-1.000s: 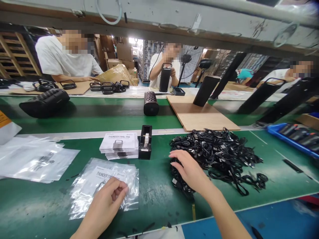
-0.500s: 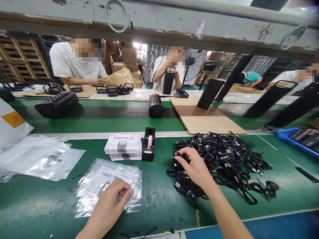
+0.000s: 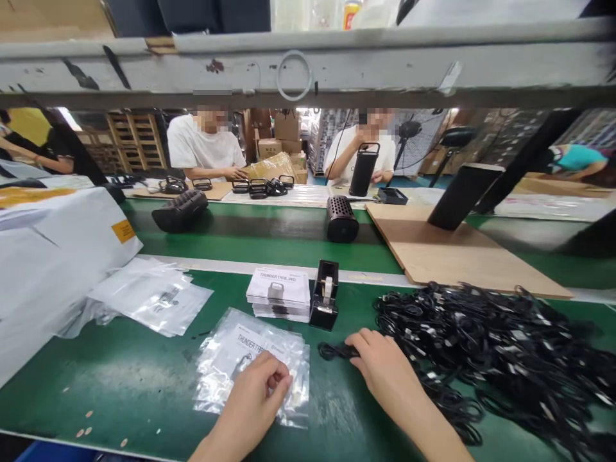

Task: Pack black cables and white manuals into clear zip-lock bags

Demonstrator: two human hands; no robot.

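The right hand [image 3: 382, 364], knuckles up, grasps a coiled black cable [image 3: 331, 351] just beside the flat, clear plastic bags [image 3: 215, 367]; the left hand [image 3: 260, 390] curls over these, its grip impossible to tell.

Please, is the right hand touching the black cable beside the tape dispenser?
Touching. The head view shows the right hand closed around one end of the black cable, with the looped end sticking out.

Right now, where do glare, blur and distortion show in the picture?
Head view: glare streaks the clear bags under the left hand; head view: the cable pile blurs toward the right edge; head view: the black device on the wooden board leans, probably wide-angle distortion.
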